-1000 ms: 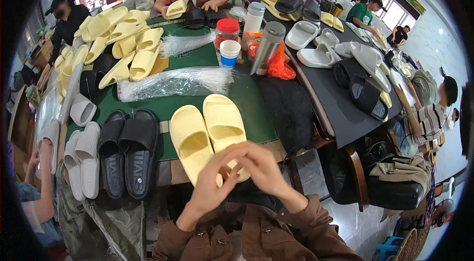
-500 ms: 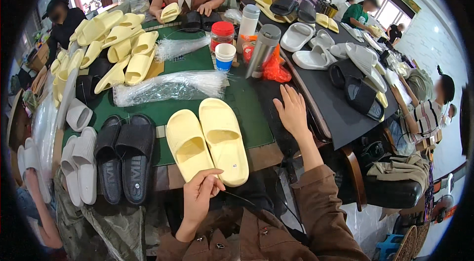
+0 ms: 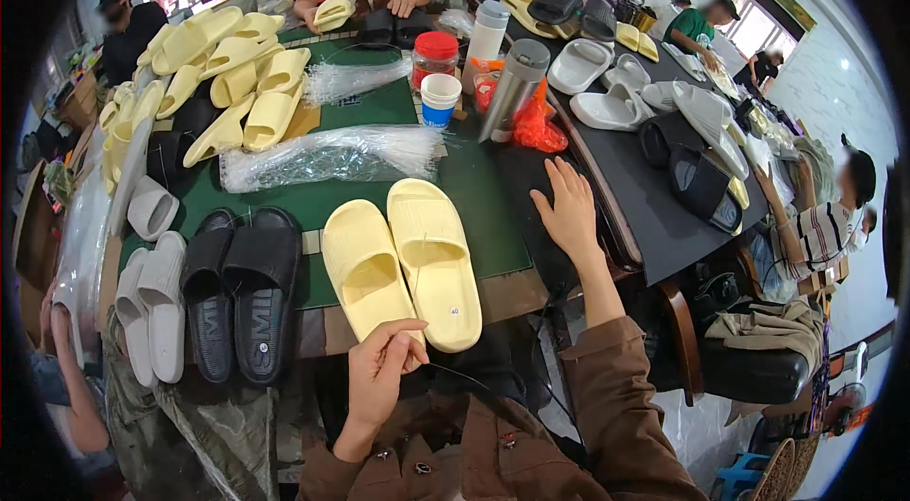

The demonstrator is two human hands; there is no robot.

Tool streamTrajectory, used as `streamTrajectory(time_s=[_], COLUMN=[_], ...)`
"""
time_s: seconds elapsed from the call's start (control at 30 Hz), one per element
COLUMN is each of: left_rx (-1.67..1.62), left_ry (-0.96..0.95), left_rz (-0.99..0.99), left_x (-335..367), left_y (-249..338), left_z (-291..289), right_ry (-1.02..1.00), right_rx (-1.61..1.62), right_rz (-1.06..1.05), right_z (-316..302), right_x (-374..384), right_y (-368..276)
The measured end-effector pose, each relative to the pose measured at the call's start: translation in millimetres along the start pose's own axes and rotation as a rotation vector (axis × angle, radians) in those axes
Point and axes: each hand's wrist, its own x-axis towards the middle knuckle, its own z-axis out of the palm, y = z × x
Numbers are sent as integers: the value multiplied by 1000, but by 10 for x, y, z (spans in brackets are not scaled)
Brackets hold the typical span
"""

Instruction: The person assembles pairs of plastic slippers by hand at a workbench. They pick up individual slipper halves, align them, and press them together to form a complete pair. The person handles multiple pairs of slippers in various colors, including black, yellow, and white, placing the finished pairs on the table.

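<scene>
A pair of pale yellow slippers [image 3: 438, 259] lies side by side at the table's near edge, toes away from me. A thin clear strand shows at the right one's strap. My left hand [image 3: 384, 373] is at their heel end, thumb and fingers pinched together. What they hold, if anything, is hidden; a thin dark cord [image 3: 474, 382] runs rightward from beside the fingertips. My right hand [image 3: 569, 207] lies open, fingers spread, on the dark surface right of the slippers. Left of the yellow pair stand black slippers [image 3: 261, 292] and light grey slippers [image 3: 168, 311].
Bundles of clear plastic ties [image 3: 332, 160] lie behind the slippers, by a yellow slipper pile [image 3: 275, 103]. Paper cups [image 3: 439, 101], a red-lidded jar [image 3: 434, 57] and a steel flask [image 3: 517, 89] stand beyond. Co-workers sit around; a chair [image 3: 758, 364] stands at right.
The view has shifted slightly. My left hand remains pinched at the slippers' heels, and my right hand stays spread at the right. The far co-worker's hand has moved a little on the table.
</scene>
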Motion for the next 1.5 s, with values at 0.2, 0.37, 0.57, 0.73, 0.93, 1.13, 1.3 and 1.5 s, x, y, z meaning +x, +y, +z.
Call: streamTrajectory(time_s=[0.2, 0.37, 0.57, 0.73, 0.93, 1.13, 1.3, 1.5], left_rx=[5, 67, 185, 22, -152, -617, -347, -232], left_ry=[8, -16, -117, -39, -62, 5, 114, 208], left_rz=[-59, -52, -64, -94, 5, 40, 32, 65], left_x=[2, -3, -19, -22, -56, -64, -75, -92], left_y=[35, 0, -118, -37, 12, -20, -108, -154], left_z=[55, 29, 7, 125, -29, -186, -286, -303], right_ry=[74, -261, -582, -485, -404, -199, -245, -349], right_rx=[-1, 802, 1413, 1429, 1833, 2236, 2119, 1976], right_rz=[19, -59, 45, 222, 844, 975, 980, 871], right_z=[-71, -546, -724, -638, -632, -582, -617, -746], right_x=[-48, -331, -806, -821, -826, -968, -1072, -1106], right_y=[-34, -1080, -1783, -1771, -1558, -1380, -1353, -1256])
